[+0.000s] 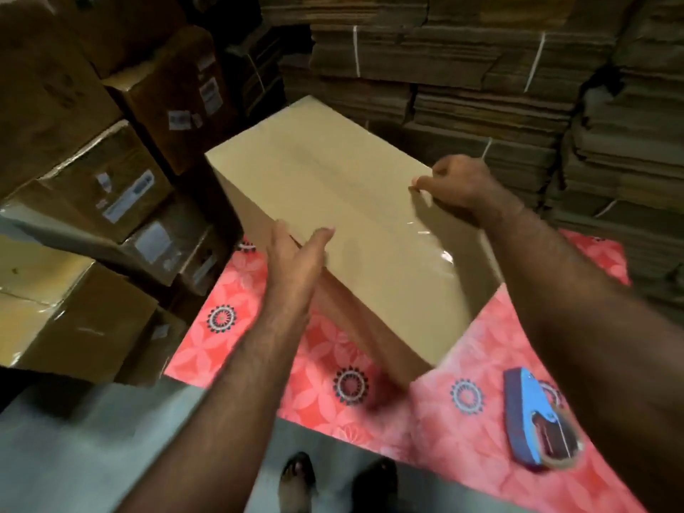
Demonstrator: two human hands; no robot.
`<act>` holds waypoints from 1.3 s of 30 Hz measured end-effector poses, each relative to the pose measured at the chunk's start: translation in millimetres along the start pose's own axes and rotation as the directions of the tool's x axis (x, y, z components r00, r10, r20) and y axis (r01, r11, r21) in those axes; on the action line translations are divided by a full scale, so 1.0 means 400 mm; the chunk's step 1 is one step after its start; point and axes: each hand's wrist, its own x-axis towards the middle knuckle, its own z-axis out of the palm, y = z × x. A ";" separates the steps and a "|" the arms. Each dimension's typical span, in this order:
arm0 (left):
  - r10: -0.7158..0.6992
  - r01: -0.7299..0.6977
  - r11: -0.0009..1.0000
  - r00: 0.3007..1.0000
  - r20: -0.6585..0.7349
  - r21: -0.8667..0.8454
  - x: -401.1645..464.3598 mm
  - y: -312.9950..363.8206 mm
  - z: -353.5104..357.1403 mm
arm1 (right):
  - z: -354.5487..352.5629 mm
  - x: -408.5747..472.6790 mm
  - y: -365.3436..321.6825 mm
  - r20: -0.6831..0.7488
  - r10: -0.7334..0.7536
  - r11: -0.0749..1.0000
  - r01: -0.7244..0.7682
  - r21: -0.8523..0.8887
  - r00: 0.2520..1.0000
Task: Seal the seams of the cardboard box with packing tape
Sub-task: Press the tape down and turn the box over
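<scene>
Cardboard box (pixel 333 201) is sitting closed on the pink patterned cloth (pixel 307 368) of the bench, stiff-walled and probably light, so it is likely best steadied at its edges. The left hand (pixel 296 261) is lying flat and straight-fingered against the near left edge. The right hand (pixel 455 187) is curling at the far right corner, its grip seemingly pinching clear tape (pixel 429 235), though blur is making that uncertain. The tape dispenser (pixel 536 416) is lying untouched nearby. The right arm is hiding the box's right side.
</scene>
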 end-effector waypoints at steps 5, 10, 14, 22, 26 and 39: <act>0.104 -0.161 0.967 0.957 0.272 0.196 0.140 0.041 0.070 | -0.007 -0.174 0.140 -0.052 0.199 0.962 -0.185 0.199 0.979; 0.155 -0.288 0.944 0.817 0.555 0.160 0.093 0.052 0.100 | 0.039 -0.395 0.229 -0.156 0.361 0.791 -0.213 0.574 0.920; 0.139 -0.301 0.940 0.764 0.630 0.158 -0.020 -0.040 0.032 | 0.117 -0.594 0.233 -0.227 0.379 0.747 -0.151 0.648 0.897; 0.187 -0.224 0.975 0.768 0.613 -0.017 -0.239 -0.131 -0.120 | 0.251 -0.806 0.226 -0.313 0.324 0.753 -0.042 0.657 0.893; 0.196 -0.215 0.976 0.797 0.571 -0.035 -0.280 -0.147 -0.145 | 0.277 -0.828 0.235 -0.353 0.299 0.755 0.007 0.656 0.887; 0.189 -0.242 0.969 0.849 0.493 0.047 -0.228 -0.108 -0.009 | 0.205 -0.631 0.348 -0.342 0.180 0.820 0.051 0.569 0.922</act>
